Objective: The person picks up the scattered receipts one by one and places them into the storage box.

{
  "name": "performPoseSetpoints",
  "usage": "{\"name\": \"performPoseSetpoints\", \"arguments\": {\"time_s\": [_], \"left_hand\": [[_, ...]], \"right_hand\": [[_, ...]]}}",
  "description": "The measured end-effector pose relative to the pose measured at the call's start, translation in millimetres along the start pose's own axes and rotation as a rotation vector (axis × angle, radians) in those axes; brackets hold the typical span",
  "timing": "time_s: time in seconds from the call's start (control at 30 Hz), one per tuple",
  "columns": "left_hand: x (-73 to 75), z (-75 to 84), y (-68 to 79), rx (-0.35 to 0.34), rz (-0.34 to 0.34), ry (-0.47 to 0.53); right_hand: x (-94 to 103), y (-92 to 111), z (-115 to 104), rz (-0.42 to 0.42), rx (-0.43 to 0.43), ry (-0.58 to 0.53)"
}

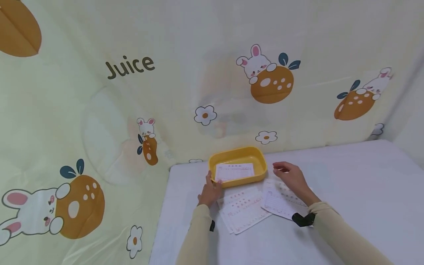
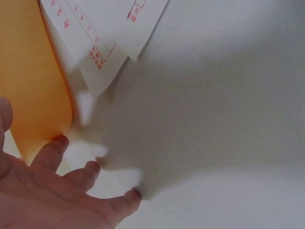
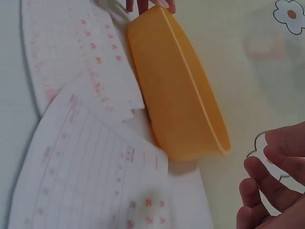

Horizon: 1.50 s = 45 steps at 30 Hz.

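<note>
Yellow tray [image 1: 243,182] at lower centre of frame, paper slip [image 1: 234,172] inside. Left hand [image 1: 210,191] pinches tray's lower-left corner, other fingers spread; I'd want that hold light, steady. Right hand [image 1: 294,179], right of tray, fingers loosely curled, holding nothing; best take loose sheets [image 1: 248,214] by edges.

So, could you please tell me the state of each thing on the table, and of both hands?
Yellow tray: upright, open on top.
Paper in the tray: printed side up.
Left sheets: printed side up, edges misaligned.
Right sheets: printed side up, loosely overlapping.
Left hand: fingers around the tray's near left corner.
Right hand: raised, fingers bent, holding nothing visible.
</note>
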<state>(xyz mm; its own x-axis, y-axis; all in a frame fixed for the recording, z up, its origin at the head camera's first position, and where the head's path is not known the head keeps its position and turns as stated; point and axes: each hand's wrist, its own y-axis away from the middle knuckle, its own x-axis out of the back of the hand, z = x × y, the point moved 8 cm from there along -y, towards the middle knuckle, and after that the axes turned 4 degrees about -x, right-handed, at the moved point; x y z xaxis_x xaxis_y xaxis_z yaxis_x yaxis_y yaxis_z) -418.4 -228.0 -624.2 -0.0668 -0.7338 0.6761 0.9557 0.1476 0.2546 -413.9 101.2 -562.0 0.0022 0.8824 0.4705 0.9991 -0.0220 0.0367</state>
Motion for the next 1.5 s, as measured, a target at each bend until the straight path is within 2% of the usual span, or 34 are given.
{"name": "performPoseSetpoints", "arguments": {"time_s": [0.2,0.4,0.53,0.67,0.9,1.13,1.5], "left_hand": [[-3.4,-0.6,-0.2,-0.011,-0.021,0.000],[3.2,1.7,4.9,-0.048,-0.003,0.011],[4.1,4.6,9.5,-0.070,-0.004,0.026],[5.1,3.0,11.1,-0.044,0.005,0.021],[2.1,5.9,13.3,-0.045,0.007,0.015],[-0.6,7.1,13.9,-0.059,0.006,0.010],[0.3,7.8,15.3,-0.056,-0.005,0.035]], "right_hand": [[16.8,24,34,0.039,-0.033,0.026],[32.4,43,59,0.071,-0.022,0.076],[45.4,55,74,0.092,-0.056,0.130],[51.2,64,90,0.082,-0.088,0.160],[56.6,79,114,0.071,-0.063,0.207],[50.2,80,126,0.079,-0.033,0.251],[46.8,80,122,0.118,0.014,0.332]]}}
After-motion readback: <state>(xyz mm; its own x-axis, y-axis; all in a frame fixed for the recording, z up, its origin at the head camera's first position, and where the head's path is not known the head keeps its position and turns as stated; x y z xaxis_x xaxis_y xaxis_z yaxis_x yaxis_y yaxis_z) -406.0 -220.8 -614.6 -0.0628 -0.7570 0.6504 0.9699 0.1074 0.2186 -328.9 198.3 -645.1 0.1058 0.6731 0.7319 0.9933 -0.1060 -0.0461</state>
